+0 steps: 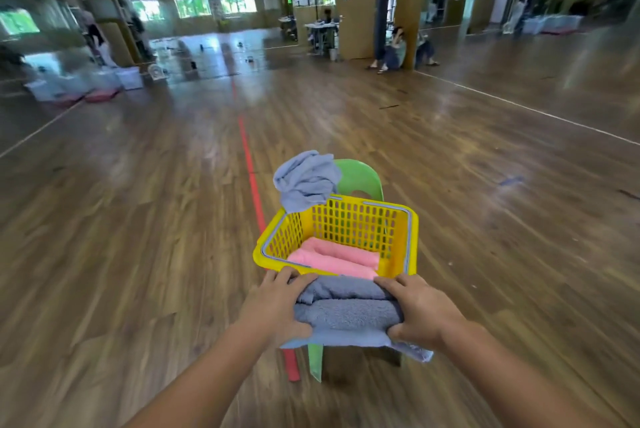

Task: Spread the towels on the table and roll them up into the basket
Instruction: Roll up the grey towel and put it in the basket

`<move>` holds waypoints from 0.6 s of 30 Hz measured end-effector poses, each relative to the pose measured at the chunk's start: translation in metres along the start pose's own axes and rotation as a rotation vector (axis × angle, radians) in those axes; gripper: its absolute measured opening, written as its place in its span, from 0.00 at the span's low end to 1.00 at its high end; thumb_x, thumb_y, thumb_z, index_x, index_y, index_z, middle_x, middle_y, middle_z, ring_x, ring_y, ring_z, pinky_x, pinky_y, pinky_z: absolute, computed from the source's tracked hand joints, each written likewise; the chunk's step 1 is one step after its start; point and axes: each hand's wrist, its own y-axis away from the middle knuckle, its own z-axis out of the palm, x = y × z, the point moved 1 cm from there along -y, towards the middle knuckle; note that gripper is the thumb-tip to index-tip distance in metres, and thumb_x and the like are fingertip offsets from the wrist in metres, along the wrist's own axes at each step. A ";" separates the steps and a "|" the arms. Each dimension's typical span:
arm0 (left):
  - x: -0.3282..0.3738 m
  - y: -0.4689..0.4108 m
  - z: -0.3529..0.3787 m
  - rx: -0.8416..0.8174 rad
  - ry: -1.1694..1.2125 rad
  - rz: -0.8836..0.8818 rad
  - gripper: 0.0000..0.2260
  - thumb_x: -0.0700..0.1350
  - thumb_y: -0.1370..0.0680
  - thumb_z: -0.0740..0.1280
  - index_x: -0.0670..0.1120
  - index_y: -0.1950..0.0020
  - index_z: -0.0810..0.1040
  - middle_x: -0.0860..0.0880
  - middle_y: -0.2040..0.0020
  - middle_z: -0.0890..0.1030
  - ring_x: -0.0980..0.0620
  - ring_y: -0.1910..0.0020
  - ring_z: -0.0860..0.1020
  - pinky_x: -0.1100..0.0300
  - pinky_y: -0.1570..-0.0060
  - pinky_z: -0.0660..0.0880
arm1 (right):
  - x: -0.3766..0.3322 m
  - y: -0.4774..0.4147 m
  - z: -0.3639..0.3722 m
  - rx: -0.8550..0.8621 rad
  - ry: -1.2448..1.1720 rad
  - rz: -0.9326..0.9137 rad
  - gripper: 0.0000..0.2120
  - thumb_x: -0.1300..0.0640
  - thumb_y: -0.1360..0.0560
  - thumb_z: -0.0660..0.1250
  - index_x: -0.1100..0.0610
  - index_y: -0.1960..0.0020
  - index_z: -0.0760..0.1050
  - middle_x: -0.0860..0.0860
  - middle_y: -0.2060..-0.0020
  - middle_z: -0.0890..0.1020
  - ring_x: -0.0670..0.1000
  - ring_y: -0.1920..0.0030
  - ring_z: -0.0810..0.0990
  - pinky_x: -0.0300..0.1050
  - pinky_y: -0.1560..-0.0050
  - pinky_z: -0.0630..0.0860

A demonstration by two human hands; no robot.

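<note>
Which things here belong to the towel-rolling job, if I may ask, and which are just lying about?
Job: rolled grey towel in left hand and right hand, pink rolled towels, yellow basket, crumpled blue towel.
Lying about: green chair, plastic bins.

L hand (pixel 273 303), R hand (pixel 420 310), forearms bare.

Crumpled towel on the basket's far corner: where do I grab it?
Pinch the bunched top of the crumpled towel, coming from above. It heaps over the far-left corner of the basket, folds standing up, so a downward reach likely meets loose cloth above the rim.
</note>
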 end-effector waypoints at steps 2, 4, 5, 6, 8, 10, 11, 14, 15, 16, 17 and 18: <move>-0.014 -0.035 0.000 -0.010 0.008 -0.021 0.42 0.64 0.37 0.67 0.64 0.24 0.58 0.59 0.36 0.65 0.51 0.37 0.65 0.55 0.51 0.71 | 0.014 -0.041 -0.002 -0.022 -0.009 -0.007 0.46 0.41 0.39 0.66 0.40 0.23 0.54 0.44 0.40 0.70 0.50 0.36 0.68 0.46 0.48 0.73; -0.025 -0.070 0.001 -0.030 0.014 -0.034 0.42 0.64 0.37 0.66 0.64 0.24 0.58 0.59 0.35 0.65 0.51 0.36 0.64 0.52 0.49 0.73 | 0.027 -0.078 -0.005 -0.049 -0.014 -0.007 0.46 0.40 0.39 0.66 0.40 0.24 0.54 0.44 0.40 0.70 0.50 0.37 0.68 0.47 0.49 0.74; -0.030 -0.086 0.000 -0.039 0.016 -0.042 0.42 0.64 0.38 0.66 0.64 0.24 0.57 0.59 0.35 0.64 0.51 0.36 0.64 0.51 0.49 0.73 | 0.034 -0.095 -0.008 -0.062 -0.016 -0.008 0.45 0.40 0.39 0.66 0.39 0.24 0.54 0.44 0.40 0.70 0.50 0.37 0.68 0.47 0.50 0.74; -0.035 -0.102 0.000 -0.047 0.015 -0.050 0.42 0.64 0.38 0.66 0.65 0.25 0.57 0.59 0.35 0.64 0.51 0.36 0.64 0.50 0.50 0.73 | 0.040 -0.111 -0.010 -0.073 -0.019 -0.005 0.45 0.40 0.39 0.67 0.39 0.24 0.55 0.44 0.41 0.70 0.50 0.38 0.68 0.47 0.50 0.74; -0.044 -0.135 0.002 -0.059 0.011 -0.056 0.42 0.64 0.38 0.66 0.66 0.25 0.56 0.59 0.34 0.63 0.51 0.36 0.63 0.50 0.50 0.70 | 0.052 -0.143 -0.013 -0.090 -0.016 -0.002 0.44 0.41 0.39 0.68 0.39 0.25 0.55 0.44 0.41 0.71 0.50 0.39 0.68 0.47 0.50 0.74; -0.056 -0.168 0.009 -0.076 0.017 -0.052 0.41 0.64 0.37 0.66 0.66 0.25 0.56 0.59 0.34 0.64 0.51 0.35 0.64 0.49 0.47 0.69 | 0.062 -0.172 -0.014 -0.115 -0.010 0.015 0.44 0.41 0.38 0.68 0.40 0.25 0.55 0.45 0.40 0.71 0.51 0.38 0.68 0.49 0.50 0.75; -0.063 -0.186 0.014 -0.087 0.016 -0.040 0.41 0.63 0.37 0.66 0.66 0.25 0.56 0.58 0.33 0.64 0.50 0.34 0.64 0.49 0.46 0.68 | 0.067 -0.186 -0.012 -0.125 -0.006 0.028 0.45 0.41 0.37 0.68 0.40 0.24 0.54 0.45 0.39 0.70 0.51 0.38 0.68 0.49 0.49 0.75; -0.084 -0.239 0.032 -0.118 0.003 0.015 0.41 0.63 0.37 0.65 0.65 0.25 0.56 0.57 0.32 0.64 0.48 0.35 0.65 0.48 0.45 0.68 | 0.081 -0.225 0.000 -0.157 -0.012 0.089 0.46 0.41 0.36 0.70 0.41 0.23 0.53 0.46 0.37 0.70 0.52 0.36 0.67 0.50 0.47 0.74; -0.093 -0.259 0.041 -0.129 0.011 0.044 0.41 0.62 0.37 0.65 0.64 0.25 0.57 0.57 0.32 0.64 0.48 0.35 0.65 0.48 0.43 0.68 | 0.086 -0.239 0.006 -0.159 -0.019 0.117 0.46 0.41 0.35 0.70 0.42 0.22 0.52 0.46 0.37 0.70 0.52 0.36 0.67 0.50 0.46 0.74; -0.099 -0.274 0.048 -0.133 0.017 0.067 0.41 0.62 0.37 0.65 0.64 0.25 0.57 0.57 0.32 0.64 0.48 0.35 0.65 0.47 0.41 0.67 | 0.090 -0.249 0.011 -0.163 -0.024 0.144 0.46 0.41 0.35 0.70 0.42 0.22 0.52 0.46 0.37 0.69 0.52 0.36 0.67 0.50 0.46 0.74; -0.105 -0.291 0.056 -0.132 0.019 0.094 0.41 0.63 0.38 0.65 0.64 0.25 0.57 0.57 0.33 0.65 0.48 0.35 0.66 0.46 0.39 0.66 | 0.093 -0.259 0.016 -0.169 -0.031 0.177 0.47 0.41 0.35 0.70 0.42 0.22 0.52 0.46 0.36 0.69 0.52 0.35 0.67 0.50 0.46 0.73; -0.111 -0.305 0.063 -0.128 0.020 0.117 0.41 0.63 0.39 0.64 0.64 0.25 0.58 0.56 0.33 0.66 0.47 0.35 0.67 0.46 0.37 0.65 | 0.096 -0.269 0.021 -0.175 -0.038 0.214 0.47 0.41 0.36 0.71 0.41 0.22 0.52 0.46 0.36 0.69 0.52 0.35 0.67 0.50 0.46 0.73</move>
